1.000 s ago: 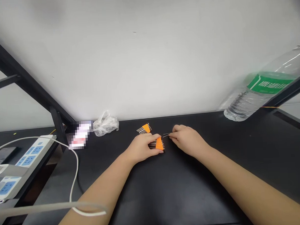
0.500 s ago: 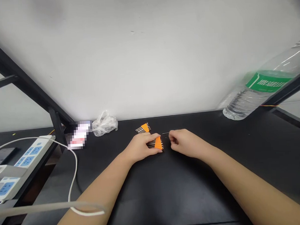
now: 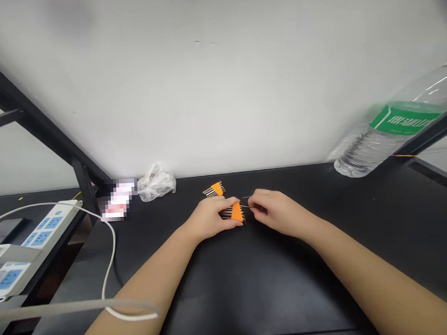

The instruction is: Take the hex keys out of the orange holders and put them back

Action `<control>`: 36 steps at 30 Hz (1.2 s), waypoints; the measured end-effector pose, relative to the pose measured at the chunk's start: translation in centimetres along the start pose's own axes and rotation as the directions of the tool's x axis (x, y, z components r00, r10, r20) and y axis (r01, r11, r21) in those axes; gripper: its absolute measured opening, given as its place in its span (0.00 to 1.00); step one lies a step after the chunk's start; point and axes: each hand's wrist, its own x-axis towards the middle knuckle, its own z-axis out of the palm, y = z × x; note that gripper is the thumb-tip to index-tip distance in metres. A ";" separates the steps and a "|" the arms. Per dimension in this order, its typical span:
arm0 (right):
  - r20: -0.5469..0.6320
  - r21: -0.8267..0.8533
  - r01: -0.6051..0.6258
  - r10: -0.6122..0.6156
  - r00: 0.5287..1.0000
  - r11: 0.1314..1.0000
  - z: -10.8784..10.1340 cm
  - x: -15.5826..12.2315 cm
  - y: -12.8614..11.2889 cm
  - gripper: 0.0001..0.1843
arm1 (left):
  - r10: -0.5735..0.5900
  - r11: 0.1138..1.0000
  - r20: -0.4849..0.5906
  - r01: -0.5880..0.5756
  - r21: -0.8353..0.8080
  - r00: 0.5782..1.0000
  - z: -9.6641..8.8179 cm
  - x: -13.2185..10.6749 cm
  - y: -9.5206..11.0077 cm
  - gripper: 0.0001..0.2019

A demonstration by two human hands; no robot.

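My left hand [image 3: 213,217] is closed around an orange hex key holder [image 3: 237,212] with several metal keys in it, thumb on the upper edge and a finger on the lower. Just to the right, my right hand [image 3: 267,207] pinches a thin metal hex key [image 3: 245,206]. That key points left, its far end at the holder's upper right edge; whether it is inside a slot I cannot tell. Another thin metal piece [image 3: 246,197] shows just above, partly behind the right fingers. Behind my left hand lies a second orange holder [image 3: 217,189] of hex keys.
A crumpled clear plastic bag [image 3: 156,184] lies by the wall. At right, a large water bottle [image 3: 388,123] with a green label leans beside a black frame bar. On the left are a power strip [image 3: 39,239] and a white cable [image 3: 113,241] looping near my left forearm.
My right hand has shifted slightly left, and the thin key in its fingers now reaches the holder's edge. My left hand stays on the holder.
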 end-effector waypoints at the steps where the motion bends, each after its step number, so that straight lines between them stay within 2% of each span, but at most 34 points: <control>1: -0.001 -0.012 0.005 -0.005 1.000 1.000 0.0 0.0 0.0 0.08 | -0.001 1.000 0.002 0.001 0.001 1.000 0.0 0.0 0.0 0.28; 8: -0.055 -0.063 0.045 -0.048 0.997 0.997 0.2 -0.2 -0.5 0.12 | -0.013 1.000 0.000 0.013 -0.020 1.000 -0.1 0.0 0.3 0.27; 11: -0.059 0.041 0.059 -0.056 0.997 0.997 0.4 0.0 -1.1 0.12 | 0.001 1.000 0.015 -0.001 -0.017 1.000 -0.3 0.1 0.7 0.25; 14: -0.068 0.243 0.054 -0.039 0.997 0.968 0.5 0.2 -1.5 0.11 | 0.035 0.999 0.052 -0.033 -0.037 0.998 -0.3 0.2 1.0 0.23; 16: -0.079 0.448 -0.002 0.042 0.996 0.894 0.6 0.4 -1.2 0.07 | 0.051 0.994 0.048 -0.046 -0.095 0.998 -0.4 0.2 0.9 0.24; 19: -0.034 0.732 -0.099 0.181 0.983 0.674 0.7 0.6 -0.2 0.05 | 0.066 0.974 -0.003 -0.065 -0.215 0.998 -0.4 0.3 0.6 0.27; 22: 0.044 0.840 -0.144 0.199 0.979 0.523 0.9 0.8 0.6 0.09 | 0.094 0.948 -0.012 -0.093 -0.305 0.996 -0.4 0.5 0.5 0.27; 29: 0.145 0.876 -0.244 0.256 0.956 0.417 1.2 0.9 0.5 0.13 | 0.139 0.931 -0.004 -0.132 -0.341 0.990 -0.3 0.6 0.4 0.27; 32: 0.186 0.883 -0.289 0.289 0.939 0.370 1.5 0.9 0.8 0.14 | 0.130 0.941 -0.003 -0.124 -0.316 0.991 -0.3 0.5 0.3 0.29; 36: 0.301 0.872 -0.378 0.268 0.915 0.311 1.8 0.8 1.2 0.15 | 0.128 0.961 0.023 -0.118 -0.251 0.992 -0.3 0.3 0.6 0.29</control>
